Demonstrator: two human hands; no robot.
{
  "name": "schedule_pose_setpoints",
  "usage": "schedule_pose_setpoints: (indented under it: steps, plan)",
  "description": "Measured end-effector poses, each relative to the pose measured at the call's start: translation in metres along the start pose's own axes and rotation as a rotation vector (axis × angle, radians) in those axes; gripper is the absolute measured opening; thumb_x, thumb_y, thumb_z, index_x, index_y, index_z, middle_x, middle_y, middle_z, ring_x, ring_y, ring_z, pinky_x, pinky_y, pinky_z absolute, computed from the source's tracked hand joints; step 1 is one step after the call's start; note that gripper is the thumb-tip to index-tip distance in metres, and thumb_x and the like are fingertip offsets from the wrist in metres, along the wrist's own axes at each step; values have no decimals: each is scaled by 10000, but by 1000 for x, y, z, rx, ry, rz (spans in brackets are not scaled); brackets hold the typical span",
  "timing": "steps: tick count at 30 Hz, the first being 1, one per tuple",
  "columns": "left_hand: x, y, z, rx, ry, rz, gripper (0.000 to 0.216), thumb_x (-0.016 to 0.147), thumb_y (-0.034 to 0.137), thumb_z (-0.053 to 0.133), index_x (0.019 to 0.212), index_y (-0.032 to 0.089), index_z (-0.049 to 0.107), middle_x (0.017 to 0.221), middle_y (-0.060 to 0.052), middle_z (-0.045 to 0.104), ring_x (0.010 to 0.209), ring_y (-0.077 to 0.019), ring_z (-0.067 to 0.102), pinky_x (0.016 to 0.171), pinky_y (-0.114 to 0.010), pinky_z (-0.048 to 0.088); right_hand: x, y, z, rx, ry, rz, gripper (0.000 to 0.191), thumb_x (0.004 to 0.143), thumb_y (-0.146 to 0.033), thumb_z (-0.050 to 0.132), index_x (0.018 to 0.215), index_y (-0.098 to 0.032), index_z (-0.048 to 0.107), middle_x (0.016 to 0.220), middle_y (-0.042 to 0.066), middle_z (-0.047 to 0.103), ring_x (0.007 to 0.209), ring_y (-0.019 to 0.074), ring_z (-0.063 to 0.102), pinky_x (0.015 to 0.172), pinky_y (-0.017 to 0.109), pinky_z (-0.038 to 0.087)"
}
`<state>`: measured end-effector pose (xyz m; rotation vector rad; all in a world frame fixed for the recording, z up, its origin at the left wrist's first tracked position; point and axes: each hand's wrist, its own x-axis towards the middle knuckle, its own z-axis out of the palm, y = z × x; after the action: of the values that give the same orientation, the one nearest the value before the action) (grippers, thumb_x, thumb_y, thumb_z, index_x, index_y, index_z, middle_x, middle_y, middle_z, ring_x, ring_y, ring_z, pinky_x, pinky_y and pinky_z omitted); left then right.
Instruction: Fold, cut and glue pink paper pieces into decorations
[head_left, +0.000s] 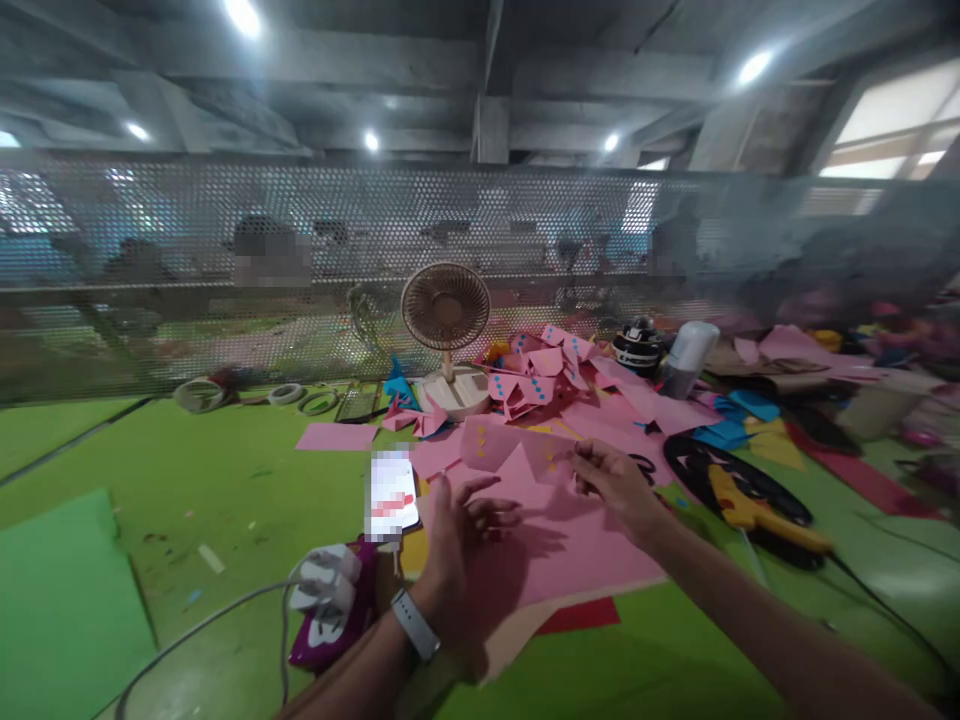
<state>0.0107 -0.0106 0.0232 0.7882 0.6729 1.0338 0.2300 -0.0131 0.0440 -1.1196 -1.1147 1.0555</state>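
My right hand [611, 478] pinches the right end of a folded pink paper piece [499, 447] marked with small yellow shapes. Its fold stands up in a peak near the middle. To the left and nearer, my left hand [469, 520] is open above the large pink sheets [577, 560], fingers spread, a watch on the wrist. Behind the held piece lies a heap of folded pink papers [536, 375] with blue diamonds. A lit phone [391, 495] lies left of my left hand.
A small fan [446, 310] stands behind, before a perforated metal screen [315, 210]. On the left is a power strip [330, 610] with plugs and cables. On the right, a yellow glue gun [765, 515] lies on a black tray [686, 465]. A green sheet [67, 610] lies far left.
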Motion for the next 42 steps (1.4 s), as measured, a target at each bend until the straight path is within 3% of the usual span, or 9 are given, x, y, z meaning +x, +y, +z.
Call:
schedule_pose_setpoints:
  steps: [4, 9, 16, 21, 23, 27, 31, 35, 42]
  plan:
    - [4, 6, 2, -43, 78, 104, 555, 843, 594, 472, 1229, 197, 431, 850, -80, 705, 746, -202, 675, 648, -289, 489, -5, -1, -8, -8, -15, 28, 368, 661, -487, 730, 760, -160, 591, 569, -48, 533, 471, 68, 463, 488, 213, 375]
    - [-1, 5, 9, -4, 30, 136, 756, 799, 560, 560, 1403, 215, 265, 795, -68, 708, 736, -219, 670, 678, -314, 485, -8, -4, -18, -27, -3, 58, 398, 619, -488, 754, 786, -165, 592, 594, -41, 561, 470, 75, 477, 482, 225, 400]
    - [-1, -5, 2, 195, 8, 66, 571, 845, 563, 488, 1239, 150, 503, 707, -56, 674, 642, -182, 622, 629, -285, 450, 19, -40, -39, 91, 115, -72, 353, 641, -418, 753, 855, -189, 592, 591, -66, 541, 465, 59, 472, 460, 190, 387]
    - [1, -16, -4, 284, -16, 103, 445, 819, 546, 551, 987, 140, 622, 677, -66, 667, 620, -170, 596, 613, -272, 435, 49, -52, -46, -81, -347, 150, 316, 605, -312, 797, 805, -153, 612, 596, -47, 597, 455, 64, 528, 460, 183, 418]
    - [0, -17, -4, 331, -35, 105, 412, 822, 527, 562, 958, 143, 626, 672, -62, 663, 611, -159, 584, 600, -261, 423, 70, -56, -50, -96, -411, 191, 296, 585, -252, 813, 784, -137, 627, 585, -34, 613, 433, 72, 535, 434, 185, 420]
    - [1, -12, -2, 360, -41, 82, 413, 861, 511, 514, 1053, 156, 601, 673, -44, 651, 614, -151, 582, 588, -252, 416, 124, -63, -53, 25, -168, 85, 180, 683, -235, 749, 771, -176, 602, 568, -41, 628, 443, 73, 554, 461, 180, 456]
    - [2, -9, -1, 349, -35, 72, 452, 834, 543, 530, 1027, 142, 605, 664, -48, 647, 602, -158, 585, 583, -261, 422, 156, -59, -47, 51, -58, 44, 132, 831, -293, 592, 753, -187, 582, 608, 13, 674, 566, 121, 644, 576, 230, 524]
    - [0, -11, 0, 368, -57, 82, 417, 838, 519, 539, 999, 142, 614, 658, -50, 653, 597, -156, 587, 578, -258, 417, 138, -35, -36, -20, -92, 70, 129, 806, -298, 621, 798, -169, 619, 709, 48, 712, 629, 125, 670, 638, 239, 537]
    - [-9, -4, 10, 375, -58, 146, 314, 867, 452, 535, 906, 155, 630, 675, -50, 660, 614, -159, 593, 618, -279, 446, 52, 1, -29, -318, -293, 135, 388, 673, -447, 738, 932, -164, 683, 905, 85, 713, 794, 203, 670, 735, 339, 527]
